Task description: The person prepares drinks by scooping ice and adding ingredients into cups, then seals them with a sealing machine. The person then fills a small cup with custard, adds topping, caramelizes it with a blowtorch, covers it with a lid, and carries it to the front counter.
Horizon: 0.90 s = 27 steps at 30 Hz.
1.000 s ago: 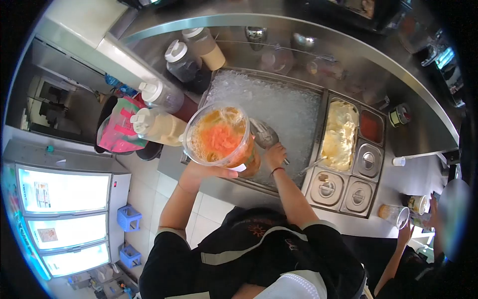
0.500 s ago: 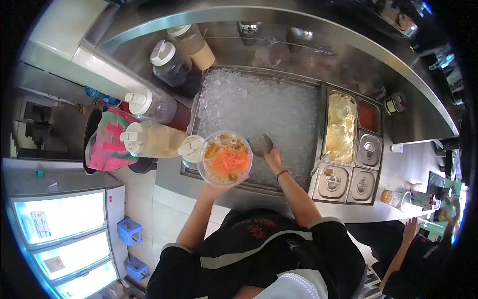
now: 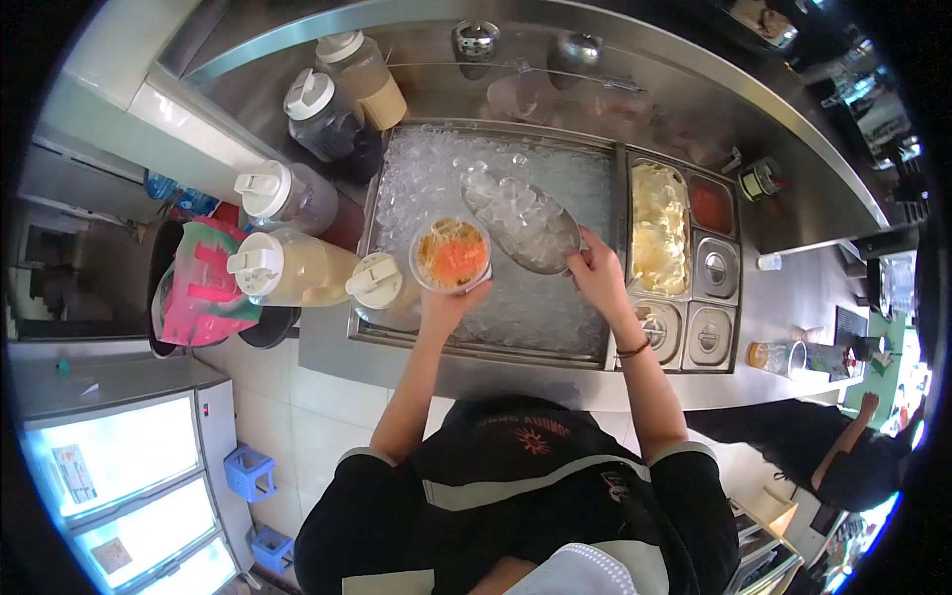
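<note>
**Metal scoop (image 3: pixel 567 246) came up heaped with ice beside a plastic cup (image 3: pixel 486 270)**

The scoop, low at the ice half a second earlier, was raised with a pile of clear ice chunks (image 3: pixel 521 210) ahead and to the left of the fingers that bore it. The change suggested that the gathering was over, with this load not yet in the cup. The right hand (image 3: pixel 598 273) was closed at the scoop's handle end, thumb and fingers drawn in tight; the handle itself was mostly hidden. The left hand (image 3: pixel 451 302) wrapped the cup from below and from its near side, fingers spread only as wide as the cup, whose mouth faced up above them and showed an orange-pink topping (image 3: pixel 459 261).

The scoop's edge ran just beside the cup's rim; whether the two touched could not be told. The broadest room for movement lay beyond the left fingertips, over the ice bin (image 3: pixel 476 353), whose front rim ran on the wearer's side of both hands' fingers. Left of the left fingers, a white-lidded pitcher (image 3: pixel 377 282) narrowed the space. Right of the right fingers came the bin's side rim, then a bed of pale-yellow cream (image 3: pixel 659 228). A co-worker's arm (image 3: pixel 848 443) was well apart, farther right.
</note>
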Each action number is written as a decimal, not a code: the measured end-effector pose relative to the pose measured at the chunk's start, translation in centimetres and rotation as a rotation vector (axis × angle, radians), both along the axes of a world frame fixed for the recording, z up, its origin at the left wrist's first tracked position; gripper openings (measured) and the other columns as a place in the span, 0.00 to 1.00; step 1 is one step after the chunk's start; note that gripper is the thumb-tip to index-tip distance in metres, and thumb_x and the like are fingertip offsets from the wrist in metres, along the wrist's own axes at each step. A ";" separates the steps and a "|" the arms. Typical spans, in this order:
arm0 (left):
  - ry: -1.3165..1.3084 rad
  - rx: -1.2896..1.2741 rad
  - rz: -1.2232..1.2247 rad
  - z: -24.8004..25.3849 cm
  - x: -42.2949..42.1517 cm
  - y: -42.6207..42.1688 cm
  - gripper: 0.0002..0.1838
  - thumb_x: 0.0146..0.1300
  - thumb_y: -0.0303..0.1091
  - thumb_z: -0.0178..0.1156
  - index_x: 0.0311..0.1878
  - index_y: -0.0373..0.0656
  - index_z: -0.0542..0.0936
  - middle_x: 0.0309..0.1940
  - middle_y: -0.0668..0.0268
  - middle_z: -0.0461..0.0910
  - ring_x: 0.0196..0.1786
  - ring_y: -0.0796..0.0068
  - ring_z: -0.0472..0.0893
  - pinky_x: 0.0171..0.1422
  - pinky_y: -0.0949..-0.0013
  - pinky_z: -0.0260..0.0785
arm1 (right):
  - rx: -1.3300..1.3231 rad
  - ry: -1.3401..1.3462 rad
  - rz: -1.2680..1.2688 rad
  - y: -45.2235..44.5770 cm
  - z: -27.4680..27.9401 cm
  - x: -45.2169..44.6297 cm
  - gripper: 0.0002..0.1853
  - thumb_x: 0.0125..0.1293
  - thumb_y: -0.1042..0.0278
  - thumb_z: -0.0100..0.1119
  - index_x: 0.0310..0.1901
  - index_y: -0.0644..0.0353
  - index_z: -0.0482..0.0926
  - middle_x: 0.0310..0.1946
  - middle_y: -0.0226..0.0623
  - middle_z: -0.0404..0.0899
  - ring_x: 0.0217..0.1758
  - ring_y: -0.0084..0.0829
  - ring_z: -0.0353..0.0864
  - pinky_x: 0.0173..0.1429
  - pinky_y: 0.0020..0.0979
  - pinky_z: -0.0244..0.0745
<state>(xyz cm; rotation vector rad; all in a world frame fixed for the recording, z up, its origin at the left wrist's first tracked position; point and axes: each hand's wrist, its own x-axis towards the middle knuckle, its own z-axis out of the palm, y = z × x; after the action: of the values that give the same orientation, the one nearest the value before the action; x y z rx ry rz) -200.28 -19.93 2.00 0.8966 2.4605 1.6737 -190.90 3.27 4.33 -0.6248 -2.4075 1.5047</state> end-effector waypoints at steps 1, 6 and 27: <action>-0.110 0.100 -0.007 -0.4 -0.4 0.8 0.20 0.44 0.32 0.70 0.42 0.41 0.79 0.42 0.64 0.80 0.47 0.69 0.78 0.52 0.66 0.68 | -0.006 -0.015 0.005 0.0 1.1 0.5 0.23 0.61 0.72 0.50 0.58 0.67 0.65 0.15 0.33 0.73 0.16 0.19 0.72 0.18 0.21 0.63; -0.145 0.081 -0.048 -1.3 -1.8 2.6 0.21 0.47 0.24 0.68 0.47 0.36 0.75 0.45 0.65 0.78 0.49 0.76 0.76 0.55 0.72 0.66 | -0.019 -0.083 -0.073 -0.4 5.4 2.6 0.24 0.57 0.68 0.51 0.56 0.69 0.66 0.19 0.43 0.78 0.23 0.31 0.80 0.30 0.30 0.72; -0.264 0.334 -0.079 -4.7 -3.5 5.6 0.36 0.41 0.30 0.73 0.52 0.34 0.62 0.46 0.59 0.74 0.48 0.71 0.76 0.52 0.70 0.69 | 0.226 -0.208 0.049 3.6 13.4 4.8 0.21 0.59 0.68 0.49 0.53 0.68 0.70 0.16 0.42 0.76 0.21 0.30 0.79 0.28 0.30 0.69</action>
<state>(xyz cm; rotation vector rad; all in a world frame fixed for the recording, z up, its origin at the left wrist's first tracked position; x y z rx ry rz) -203.78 -14.30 -2.65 0.7264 1.9894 2.0599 -186.09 6.90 17.73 -0.7067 -2.7164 1.2122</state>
